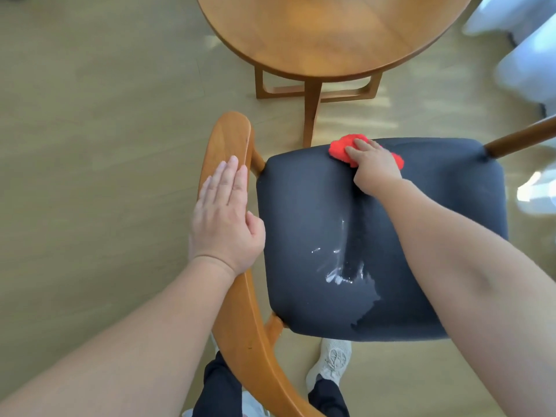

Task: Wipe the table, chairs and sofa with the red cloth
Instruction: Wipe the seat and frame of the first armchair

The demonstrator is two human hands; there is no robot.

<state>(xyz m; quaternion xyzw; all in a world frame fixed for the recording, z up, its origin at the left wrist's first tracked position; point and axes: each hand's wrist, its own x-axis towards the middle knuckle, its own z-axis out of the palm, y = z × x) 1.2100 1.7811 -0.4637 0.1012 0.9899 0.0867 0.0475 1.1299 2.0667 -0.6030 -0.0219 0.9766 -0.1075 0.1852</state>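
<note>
Wet seat fabric (421,236) was noted, the soft, light red cloth (339,151) judged best kept bunched under the curled right hand (376,167), the left hand (225,215) laid flat on the backrest (237,311).

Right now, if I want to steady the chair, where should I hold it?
Probably the curved wooden back rail, from above: it stands free of the seat, so fingers can wrap its edge. The left hand only lies flat on it.
</note>
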